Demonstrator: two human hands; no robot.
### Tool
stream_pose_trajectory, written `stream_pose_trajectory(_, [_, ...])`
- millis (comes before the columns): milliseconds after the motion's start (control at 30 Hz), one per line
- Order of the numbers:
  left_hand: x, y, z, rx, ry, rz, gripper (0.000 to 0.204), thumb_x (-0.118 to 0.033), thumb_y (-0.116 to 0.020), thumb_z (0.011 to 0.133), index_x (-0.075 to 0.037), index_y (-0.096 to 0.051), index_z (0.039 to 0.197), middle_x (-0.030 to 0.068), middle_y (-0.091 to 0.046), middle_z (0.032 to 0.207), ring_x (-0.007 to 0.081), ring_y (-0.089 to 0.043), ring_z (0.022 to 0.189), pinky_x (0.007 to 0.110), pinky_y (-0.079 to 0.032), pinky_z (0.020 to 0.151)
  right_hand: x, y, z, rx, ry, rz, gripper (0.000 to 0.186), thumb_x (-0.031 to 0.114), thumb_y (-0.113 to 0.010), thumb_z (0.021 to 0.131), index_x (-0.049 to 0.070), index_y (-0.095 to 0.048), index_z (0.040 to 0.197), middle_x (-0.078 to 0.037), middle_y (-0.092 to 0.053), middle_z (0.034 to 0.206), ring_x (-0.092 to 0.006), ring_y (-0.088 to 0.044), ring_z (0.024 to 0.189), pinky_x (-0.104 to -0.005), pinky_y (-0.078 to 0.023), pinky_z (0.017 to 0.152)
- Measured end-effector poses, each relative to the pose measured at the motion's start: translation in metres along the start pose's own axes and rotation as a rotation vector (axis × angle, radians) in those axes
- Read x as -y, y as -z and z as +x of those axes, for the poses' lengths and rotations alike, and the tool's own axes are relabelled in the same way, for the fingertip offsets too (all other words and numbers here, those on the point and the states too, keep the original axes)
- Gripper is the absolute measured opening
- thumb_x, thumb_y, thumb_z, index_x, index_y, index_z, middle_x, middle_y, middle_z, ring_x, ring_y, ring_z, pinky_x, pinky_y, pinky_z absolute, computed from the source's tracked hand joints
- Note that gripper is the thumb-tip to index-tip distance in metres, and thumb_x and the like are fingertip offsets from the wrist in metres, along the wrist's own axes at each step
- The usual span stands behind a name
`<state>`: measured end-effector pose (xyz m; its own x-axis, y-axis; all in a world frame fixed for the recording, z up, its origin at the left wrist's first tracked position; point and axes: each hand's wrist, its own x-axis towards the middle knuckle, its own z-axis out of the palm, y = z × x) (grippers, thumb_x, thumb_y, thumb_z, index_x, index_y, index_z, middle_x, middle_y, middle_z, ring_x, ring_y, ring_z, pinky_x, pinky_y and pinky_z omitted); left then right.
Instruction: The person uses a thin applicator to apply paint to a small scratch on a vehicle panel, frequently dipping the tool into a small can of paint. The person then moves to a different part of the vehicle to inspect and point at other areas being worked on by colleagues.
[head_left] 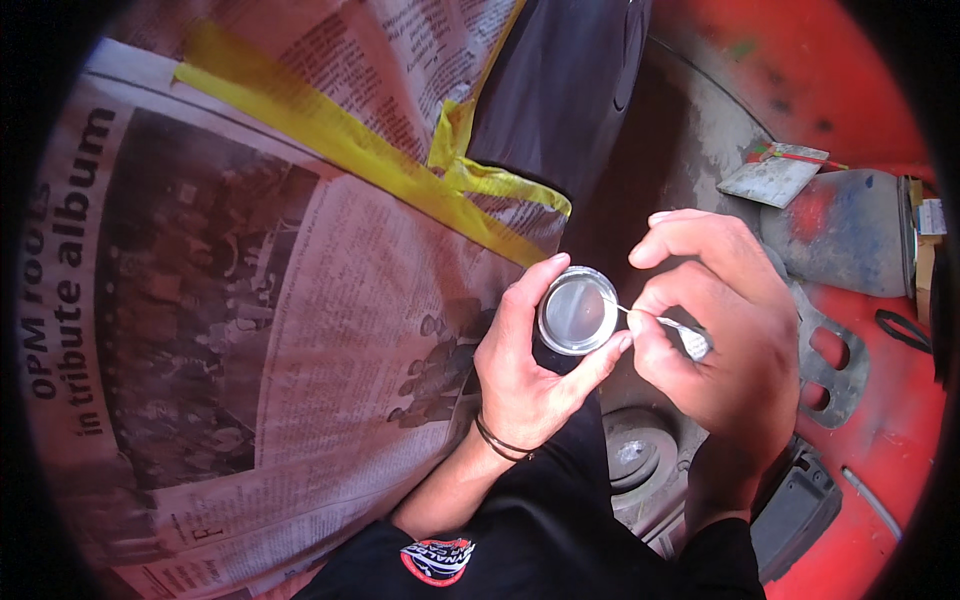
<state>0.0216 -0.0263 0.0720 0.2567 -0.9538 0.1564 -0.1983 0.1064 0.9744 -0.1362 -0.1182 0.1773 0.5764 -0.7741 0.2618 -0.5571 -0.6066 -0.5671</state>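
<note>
Silvery cup (579,314), tool (690,338) at rim (574,349)

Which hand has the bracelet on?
The left hand, gripping the small round container: dark bands circle its wrist. The right hand, pinching the thin pale tool, shows none.

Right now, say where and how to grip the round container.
Likely the round container is best gripped around its outer rim, thumb opposite fingers, from the left: the edge is circular, and a thin utensil in the right hand reaches its right side.
</note>
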Motion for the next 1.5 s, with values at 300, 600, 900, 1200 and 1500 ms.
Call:
stream_pose_trajectory(300, [-0.002,0.001,0.000,-0.012,0.012,0.025,0.082,-0.015,-0.098,0.079,0.003,-0.055,0.146,0.0173,-0.073,0.124,0.0246,-0.074,0.114,0.037,-0.058,0.100,-0.006,-0.003,-0.006,-0.065,-0.069,0.273,0.013,-0.001,-0.077,0.070,0.003,-0.069,0.080,-0.011,-0.073,0.101,-0.0291,-0.074,0.094,-0.0384,-0.059,0.081])
stream_pose_trajectory(600, [0.000,-0.003,-0.006,-0.019,0.059,-0.016,0.089,-0.012,-0.100,0.077,0.002,-0.049,0.149,0.0116,-0.066,0.125,0.0202,-0.071,0.111,0.034,-0.058,0.098,-0.083,-0.066,0.084,-0.730,-0.263,0.673,0.013,0.010,-0.073,0.103,-0.002,-0.072,0.103,-0.004,-0.073,0.085,-0.0081,-0.070,0.080,-0.0254,-0.057,0.075])
stream_pose_trajectory(900, [0.001,-0.004,-0.005,-0.008,0.063,-0.042,0.090,-0.011,-0.099,0.077,0.002,-0.048,0.149,0.0128,-0.066,0.124,0.0230,-0.072,0.112,0.035,-0.059,0.098,-0.109,-0.081,0.136,-0.842,-0.235,0.300,0.014,0.015,-0.076,0.096,0.002,-0.075,0.094,-0.014,-0.079,0.091,-0.0258,-0.080,0.089,-0.0375,-0.064,0.084])
stream_pose_trajectory(1200, [0.003,-0.003,-0.008,0.002,0.070,-0.069,0.089,-0.010,-0.099,0.077,0.002,-0.048,0.150,0.0141,-0.065,0.126,0.0241,-0.072,0.114,0.036,-0.060,0.098,-0.107,-0.083,0.136,-0.812,-0.294,0.237,0.014,0.017,-0.078,0.096,0.004,-0.077,0.095,-0.014,-0.080,0.094,-0.0257,-0.081,0.091,-0.0397,-0.066,0.086])
stream_pose_trajectory(1500, [0.001,-0.003,-0.007,0.003,0.076,-0.071,0.090,-0.011,-0.099,0.077,0.002,-0.048,0.150,0.0140,-0.066,0.125,0.0236,-0.072,0.113,0.035,-0.060,0.098,-0.105,-0.082,0.139,-0.800,-0.296,0.211,0.013,0.015,-0.078,0.096,0.003,-0.077,0.095,-0.015,-0.079,0.093,-0.0269,-0.081,0.091,-0.0397,-0.066,0.085])
